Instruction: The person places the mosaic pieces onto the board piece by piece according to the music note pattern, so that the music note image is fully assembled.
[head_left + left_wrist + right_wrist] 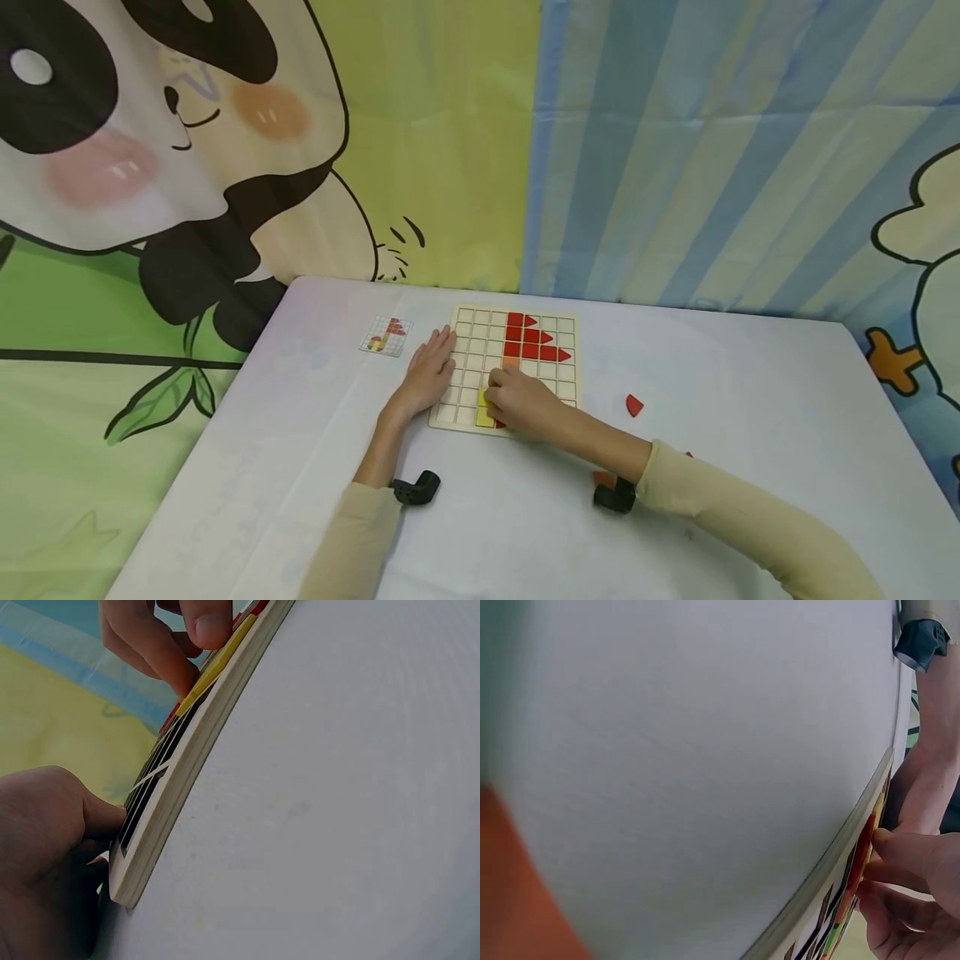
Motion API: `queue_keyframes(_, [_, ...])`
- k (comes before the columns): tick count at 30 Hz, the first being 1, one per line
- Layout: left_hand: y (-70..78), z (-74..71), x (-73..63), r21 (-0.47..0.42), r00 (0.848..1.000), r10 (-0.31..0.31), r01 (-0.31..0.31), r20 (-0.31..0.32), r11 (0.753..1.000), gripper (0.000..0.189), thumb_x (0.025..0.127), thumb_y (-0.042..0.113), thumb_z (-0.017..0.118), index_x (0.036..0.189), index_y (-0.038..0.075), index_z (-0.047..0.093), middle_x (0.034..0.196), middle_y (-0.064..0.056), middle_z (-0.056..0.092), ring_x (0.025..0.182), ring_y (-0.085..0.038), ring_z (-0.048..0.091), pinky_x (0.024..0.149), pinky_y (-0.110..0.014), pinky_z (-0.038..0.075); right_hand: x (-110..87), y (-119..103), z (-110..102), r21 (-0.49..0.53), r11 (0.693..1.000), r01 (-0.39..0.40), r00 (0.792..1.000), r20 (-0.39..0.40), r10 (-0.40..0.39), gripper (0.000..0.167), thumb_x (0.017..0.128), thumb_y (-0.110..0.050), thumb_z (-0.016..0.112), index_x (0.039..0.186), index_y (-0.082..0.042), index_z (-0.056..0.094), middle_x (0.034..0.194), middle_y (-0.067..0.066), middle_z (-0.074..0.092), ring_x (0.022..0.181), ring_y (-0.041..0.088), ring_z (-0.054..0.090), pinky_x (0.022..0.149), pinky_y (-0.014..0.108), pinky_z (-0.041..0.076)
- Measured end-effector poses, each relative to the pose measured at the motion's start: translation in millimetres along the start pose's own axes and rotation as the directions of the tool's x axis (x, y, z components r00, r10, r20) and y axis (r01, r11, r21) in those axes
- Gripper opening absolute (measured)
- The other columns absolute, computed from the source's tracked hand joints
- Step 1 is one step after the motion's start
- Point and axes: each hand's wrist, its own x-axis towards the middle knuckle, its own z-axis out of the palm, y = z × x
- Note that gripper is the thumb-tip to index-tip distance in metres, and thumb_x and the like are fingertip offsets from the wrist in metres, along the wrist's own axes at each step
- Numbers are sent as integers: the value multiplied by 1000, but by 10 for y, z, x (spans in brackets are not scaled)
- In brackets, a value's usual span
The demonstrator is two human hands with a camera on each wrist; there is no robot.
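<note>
Flat on the table, its fingers fairly straight, my left hand [431, 375] rests along the left edge of a wooden grid board [462, 367]. My right hand [525, 402] bends over the lower part of the board, thumb and fingertips at the yellow pieces [484, 415]. In the left wrist view its fingers [150, 641] touch down beside a yellow piece [217, 667]; whether they pinch one is hidden. The right wrist view shows the thumb against a long red strip of pieces [861, 855]. Red pieces [530, 351] fill three rows above, with an orange piece [511, 363] below them.
A small pattern card [386, 336] lies left of the board. To the right are a loose red piece [634, 406] and an orange piece [603, 479], partly behind the right wrist's black camera [615, 497]. A printed curtain [435, 142] hangs behind the table.
</note>
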Motion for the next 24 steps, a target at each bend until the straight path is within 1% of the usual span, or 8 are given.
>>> queue_keyframes(2, [-8, 2, -4, -1, 1000, 1, -1, -6, 1000, 57, 110, 16, 37, 163, 0, 22, 174, -14, 13, 163, -30, 5, 131, -50, 0, -24, -3, 4, -28, 1000, -2, 999, -38, 1, 10, 93, -15, 77, 99, -6, 78, 101, 8, 68, 91, 22, 58, 74, 27, 55])
queue_keyframes(4, [-14, 7, -6, 0, 1000, 3, -3, -7, 1000, 57, 110, 16, 37, 163, 0, 22, 174, -14, 13, 163, -30, 5, 132, -50, 0, -69, -13, -17, -33, 999, -15, 997, -81, 12, 18, 92, -16, 79, 106, -6, 78, 105, 8, 70, 96, 24, 60, 80, 30, 57])
queue_keyframes(6, [-15, 8, -6, 0, 1000, 4, -4, -3, 1000, 57, 110, 16, 37, 163, 0, 22, 174, -14, 12, 163, -30, 5, 132, -50, 0, -146, -23, -58, -7, 1000, -27, 991, -130, 26, 25, 90, -17, 81, 112, -7, 77, 106, 7, 72, 98, 24, 61, 83, 31, 58])
queue_keyframes(8, [-11, 4, -11, -3, 1000, 4, -4, 1, 1000, 57, 110, 16, 37, 163, 0, 22, 174, -14, 12, 163, -30, 4, 131, -50, 0, -254, -31, -102, 42, 998, -44, 987, -154, 50, 30, 89, -19, 82, 115, -7, 76, 107, 6, 73, 98, 23, 62, 82, 30, 58])
queue_keyframes(11, [1, 0, -9, -5, 1000, 2, -2, 3, 1000, 57, 110, 16, 37, 163, 0, 22, 174, -14, 12, 163, -30, 4, 131, -50, 0, -477, -20, -149, 95, 993, -74, 986, -145, 87, 32, 88, -19, 83, 116, -8, 76, 107, 4, 74, 98, 21, 63, 79, 28, 58])
queue_keyframes(15, [-4, 0, -8, 2, 1000, -1, 1, -3, 1000, 57, 110, 16, 37, 163, 0, 22, 174, -13, 12, 163, -30, 4, 132, -50, 0, -791, 58, -149, 99, 986, -134, 981, -125, 146, 35, 86, -18, 85, 118, -9, 76, 111, 3, 75, 103, 22, 64, 81, 30, 60])
queue_keyframes(19, [-6, 1, -12, -3, 1000, -5, 5, -4, 1000, 57, 110, 16, 37, 163, 0, 22, 174, -13, 12, 163, -30, 4, 132, -50, 0, -1104, 198, -179, 104, 974, -200, 963, -161, 214, 38, 82, -16, 88, 118, -8, 75, 112, 4, 75, 104, 23, 65, 81, 34, 62])
queue_keyframes(24, [-14, 6, -4, -10, 1000, -4, 4, 8, 1000, 57, 110, 17, 36, 163, 1, 21, 174, -12, 11, 163, -29, 3, 132, -49, 0, -1460, 423, -278, 106, 951, -291, 924, -227, 308, 40, 81, -13, 88, 118, -6, 74, 109, 4, 74, 104, 26, 66, 80, 41, 61])
